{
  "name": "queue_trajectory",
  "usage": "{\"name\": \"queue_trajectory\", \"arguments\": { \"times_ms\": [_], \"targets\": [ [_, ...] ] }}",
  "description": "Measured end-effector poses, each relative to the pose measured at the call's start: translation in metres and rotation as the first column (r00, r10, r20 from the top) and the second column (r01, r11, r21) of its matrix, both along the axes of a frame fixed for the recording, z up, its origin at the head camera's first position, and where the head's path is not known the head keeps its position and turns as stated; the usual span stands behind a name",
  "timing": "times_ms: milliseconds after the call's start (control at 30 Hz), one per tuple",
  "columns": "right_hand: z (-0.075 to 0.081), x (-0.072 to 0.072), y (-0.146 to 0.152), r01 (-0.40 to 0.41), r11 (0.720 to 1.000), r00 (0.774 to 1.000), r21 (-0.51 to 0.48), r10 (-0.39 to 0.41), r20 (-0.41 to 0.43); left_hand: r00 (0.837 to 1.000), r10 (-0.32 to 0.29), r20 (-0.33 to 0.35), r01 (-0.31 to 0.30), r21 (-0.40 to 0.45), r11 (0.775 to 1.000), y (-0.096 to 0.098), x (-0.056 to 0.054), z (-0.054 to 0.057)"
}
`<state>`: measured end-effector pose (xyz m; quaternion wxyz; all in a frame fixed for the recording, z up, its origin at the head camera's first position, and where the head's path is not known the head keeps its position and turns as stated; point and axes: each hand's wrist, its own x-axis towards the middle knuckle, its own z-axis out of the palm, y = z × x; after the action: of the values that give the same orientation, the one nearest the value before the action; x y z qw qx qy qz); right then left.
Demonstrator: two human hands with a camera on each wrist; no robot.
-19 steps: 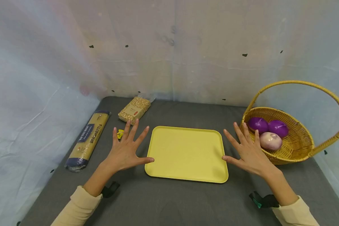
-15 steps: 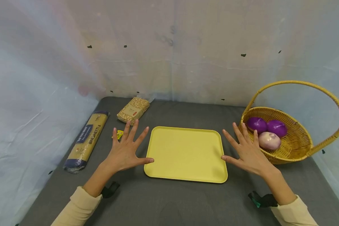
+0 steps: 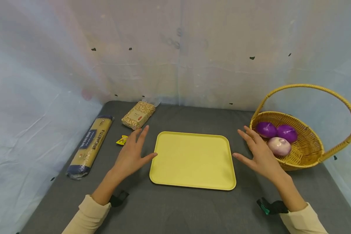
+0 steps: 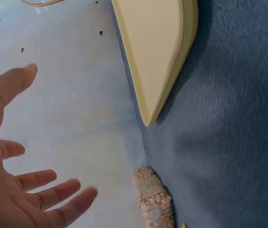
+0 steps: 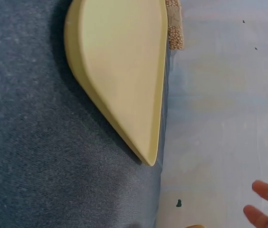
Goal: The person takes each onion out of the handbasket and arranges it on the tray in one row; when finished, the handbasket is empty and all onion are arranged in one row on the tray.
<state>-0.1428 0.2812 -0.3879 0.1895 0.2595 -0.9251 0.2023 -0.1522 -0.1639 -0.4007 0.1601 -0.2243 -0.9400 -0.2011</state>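
Beside the yellow tray (image 3: 193,159), both hands hover with fingers spread, empty.

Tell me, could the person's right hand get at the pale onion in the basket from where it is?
Probably yes: the right hand is open beside the wicker basket, whose top is open, and the pale onion lies uncovered near that rim.

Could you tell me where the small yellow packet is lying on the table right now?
In the head view, the small yellow packet lies on the grey table, left of the yellow tray, between the spaghetti pack and the left hand, just below the grain bag.
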Motion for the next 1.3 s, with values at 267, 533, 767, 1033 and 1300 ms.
{"name": "queue_trajectory", "arguments": {
  "times_ms": [267, 533, 767, 1033, 1300],
  "targets": [
    [0.0, -0.004, 0.006, -0.039, 0.975, 0.998, -0.218, 0.029, -0.047, 0.977, -0.047, 0.209, -0.012, 0.274, 0.962, -0.002, 0.002, -0.015],
    [0.004, -0.015, 0.021, -0.083, 0.936, 0.99, -0.342, 0.04, -0.132, 0.935, -0.056, 0.349, -0.067, 0.332, 0.941, 0.0, 0.0, -0.034],
    [0.009, -0.014, 0.036, 0.004, 0.917, 0.987, -0.398, -0.068, -0.147, 0.845, -0.113, 0.523, -0.103, 0.366, 0.925, 0.0, 0.005, -0.049],
    [0.012, -0.018, 0.059, 0.18, 0.887, 0.976, -0.425, -0.213, -0.032, 0.828, -0.108, 0.551, -0.122, 0.365, 0.923, 0.005, 0.0, -0.059],
    [0.011, -0.025, 0.072, 0.233, 0.868, 0.969, -0.438, -0.245, 0.028, 0.841, -0.119, 0.528, -0.107, 0.377, 0.92, 0.011, -0.003, -0.061]
  ]
}}
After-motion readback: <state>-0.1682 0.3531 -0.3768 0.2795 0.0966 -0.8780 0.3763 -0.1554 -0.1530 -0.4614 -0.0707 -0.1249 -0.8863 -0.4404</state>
